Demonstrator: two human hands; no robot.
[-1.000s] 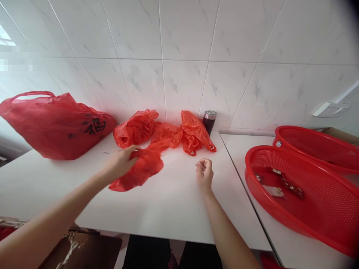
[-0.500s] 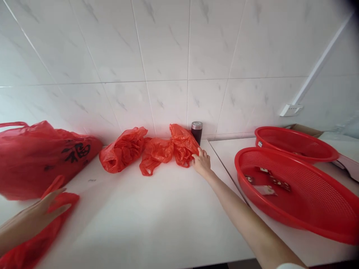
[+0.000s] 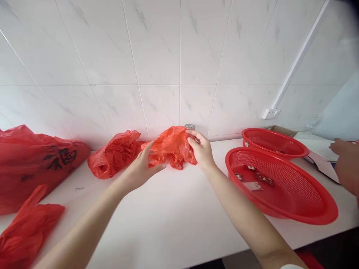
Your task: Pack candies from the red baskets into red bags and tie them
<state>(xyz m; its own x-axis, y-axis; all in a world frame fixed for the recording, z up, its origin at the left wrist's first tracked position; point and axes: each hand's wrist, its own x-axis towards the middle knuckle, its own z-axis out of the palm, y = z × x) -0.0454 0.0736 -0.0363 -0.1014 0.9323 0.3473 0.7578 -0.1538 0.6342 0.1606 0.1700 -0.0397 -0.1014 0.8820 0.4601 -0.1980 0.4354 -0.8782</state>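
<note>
My right hand (image 3: 202,150) pinches a thin red plastic bag (image 3: 171,140) and lifts part of it off the white table, near the wall. My left hand (image 3: 141,167) is at the bag's left side, thumb and fingers apart; whether its fingertips touch the plastic I cannot tell. A crumpled red bag roll (image 3: 112,155) lies just left of that hand. Behind the held bag, only the metal lid of a tumbler (image 3: 189,126) shows.
At the left stand a big full red bag (image 3: 36,168) with black lettering and a smaller red bag (image 3: 33,228). Two red plastic baskets (image 3: 280,209) stand at the right, the nearer holding several small packets. Another person's hand (image 3: 346,160) shows at the right edge.
My left hand has moved from the small bag at the left to the middle. My right hand has taken hold of the thin bag and raised it. Another person's hand has come into view.
</note>
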